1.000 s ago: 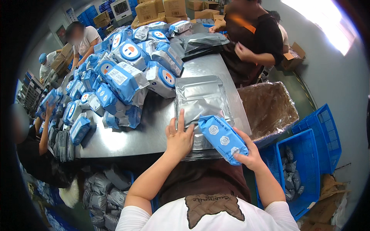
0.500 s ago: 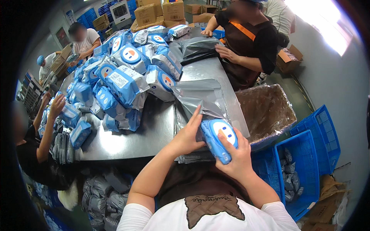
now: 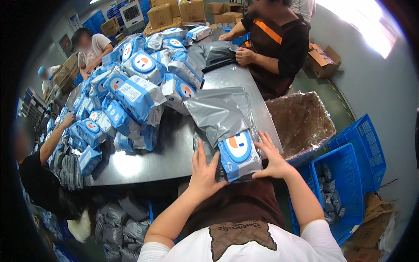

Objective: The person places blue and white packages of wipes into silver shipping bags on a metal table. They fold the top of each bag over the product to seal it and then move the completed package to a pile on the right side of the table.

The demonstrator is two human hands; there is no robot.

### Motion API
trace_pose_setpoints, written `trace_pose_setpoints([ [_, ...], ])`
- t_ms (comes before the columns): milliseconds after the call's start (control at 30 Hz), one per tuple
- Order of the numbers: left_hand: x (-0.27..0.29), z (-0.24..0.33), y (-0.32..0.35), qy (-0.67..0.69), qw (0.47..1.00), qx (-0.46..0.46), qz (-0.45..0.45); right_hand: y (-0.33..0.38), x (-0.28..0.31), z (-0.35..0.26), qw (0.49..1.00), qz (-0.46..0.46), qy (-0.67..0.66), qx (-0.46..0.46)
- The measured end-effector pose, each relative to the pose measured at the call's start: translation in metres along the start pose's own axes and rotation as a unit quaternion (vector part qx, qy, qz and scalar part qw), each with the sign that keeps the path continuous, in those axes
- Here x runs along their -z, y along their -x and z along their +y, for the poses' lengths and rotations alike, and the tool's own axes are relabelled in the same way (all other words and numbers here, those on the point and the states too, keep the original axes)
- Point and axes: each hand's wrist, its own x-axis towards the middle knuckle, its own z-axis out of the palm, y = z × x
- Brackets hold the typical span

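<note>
A blue-and-white soft pack of wipes (image 3: 238, 153) with a round cartoon face lies at the table's front edge. Its far end is tucked into the mouth of a grey plastic mailing bag (image 3: 218, 113), which rests on a stack of similar bags. My left hand (image 3: 204, 170) is at the pack's left side, fingers spread, thumb close to its near left corner. On the other side my right hand (image 3: 275, 159) is also spread, its thumb by the near right corner. Neither hand is closed round the pack; whether the fingertips touch it is hard to tell.
A big heap of similar wipes packs (image 3: 139, 96) covers the metal table (image 3: 131, 168) on the left. Across the table a co-worker (image 3: 273, 48) handles a grey bag. At right stand a plastic-lined carton (image 3: 301, 118) and blue crates (image 3: 355, 187). Filled grey parcels (image 3: 118, 227) lie below left.
My right hand has let go of the wipes pack and opened beside it. The pack now lies straighter with its far end under the bag's film. My left hand has moved down and left.
</note>
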Motion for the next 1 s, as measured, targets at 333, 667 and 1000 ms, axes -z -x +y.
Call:
trace_pose_setpoints([
  [333,-0.035,-0.011,0.012,0.09,0.995,0.042,0.033,0.006,-0.042,-0.047,0.941,0.331,-0.078,0.002],
  [667,-0.054,0.013,0.022,0.198,0.96,0.106,0.166,-0.033,-0.09,-0.073,0.98,0.166,0.109,-0.031],
  [1000,-0.002,-0.006,0.039,0.307,0.939,0.153,0.016,-0.023,-0.052,-0.077,0.968,-0.031,-0.248,0.035],
])
